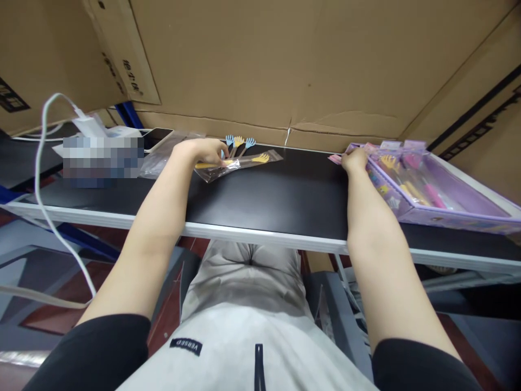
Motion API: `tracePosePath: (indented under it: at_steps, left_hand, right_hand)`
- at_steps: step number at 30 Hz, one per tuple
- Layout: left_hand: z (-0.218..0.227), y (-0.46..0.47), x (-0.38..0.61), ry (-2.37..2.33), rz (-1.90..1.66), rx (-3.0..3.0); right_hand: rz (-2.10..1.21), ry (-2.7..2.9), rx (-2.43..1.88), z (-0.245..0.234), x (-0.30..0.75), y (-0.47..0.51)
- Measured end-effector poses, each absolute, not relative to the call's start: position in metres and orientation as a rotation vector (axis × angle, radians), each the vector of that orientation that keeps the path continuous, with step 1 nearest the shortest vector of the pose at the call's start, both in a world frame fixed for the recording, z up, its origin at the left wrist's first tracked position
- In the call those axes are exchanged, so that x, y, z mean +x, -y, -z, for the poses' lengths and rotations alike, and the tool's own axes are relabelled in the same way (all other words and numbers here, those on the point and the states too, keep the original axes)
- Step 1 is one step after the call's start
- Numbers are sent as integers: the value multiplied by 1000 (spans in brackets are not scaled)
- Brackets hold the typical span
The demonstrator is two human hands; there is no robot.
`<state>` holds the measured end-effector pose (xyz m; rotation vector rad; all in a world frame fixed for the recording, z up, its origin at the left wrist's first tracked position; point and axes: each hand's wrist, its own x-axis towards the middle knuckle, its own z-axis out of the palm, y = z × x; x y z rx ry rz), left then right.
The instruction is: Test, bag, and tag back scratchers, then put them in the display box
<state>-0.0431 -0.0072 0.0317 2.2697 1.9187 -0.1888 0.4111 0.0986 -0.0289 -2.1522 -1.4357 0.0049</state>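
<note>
My left hand (205,150) is curled over a yellow back scratcher (260,158) in a clear plastic sleeve, lying on the black tabletop (277,201). Its fingers are closed at the handle end, and the small hand-shaped head points right. Just behind my fingers lie loose back scratchers, two with blue heads (249,143) and one with a yellow head (239,141); my hand covers their handles. At the right, my right hand (355,158) rests by the left corner of a purple display box (459,217). Its fingers are closed on a small pink card (336,158), mostly hidden.
Inside the purple box lie yellow and pink back scratchers (413,190) in clear wrapping. Left of my left hand are clear plastic bags (157,163), a phone (157,139) and a white charger with a cable (91,127). Cardboard (285,65) walls the back edge.
</note>
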Motion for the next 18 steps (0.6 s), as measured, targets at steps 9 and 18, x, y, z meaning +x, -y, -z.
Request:
tracePosePath:
  at_steps: [9,18]
  left_hand:
    - [-32,2,-59,-1991,325,2196]
    - [-35,6,-56,-2019,376,2182]
  right_hand:
    - [88,1583,-2430,20,413,-120]
    - [-135,1657,-2553,15,417,-131]
